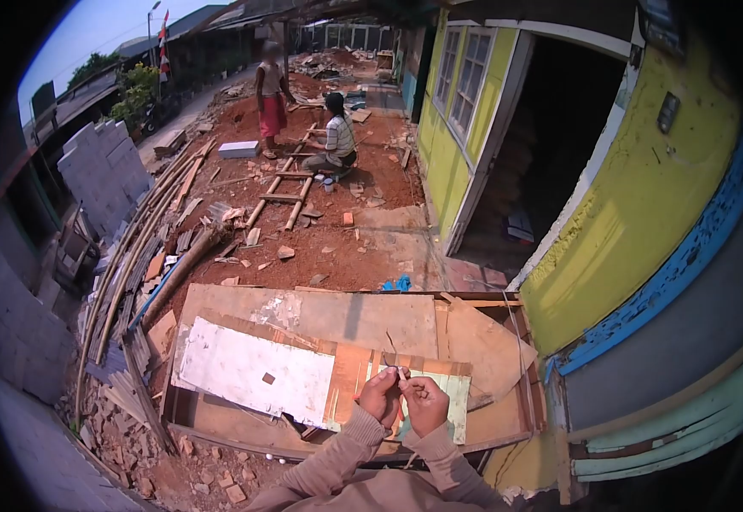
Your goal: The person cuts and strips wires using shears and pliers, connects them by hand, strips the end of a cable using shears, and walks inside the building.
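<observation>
Though boards (350, 313) below hands (379, 395), open dirt (384, 183) beyond edge (303, 292).

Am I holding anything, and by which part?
The left hand and right hand meet at the fingertips around a small pale piece, too small to name; which part is pinched cannot be told. A thin dark strand rises beside it.

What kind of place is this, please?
Probably an outdoor building or demolition site: there is broken rubble on the ground, a bamboo ladder lying on red soil, and a stack of grey blocks.
</observation>
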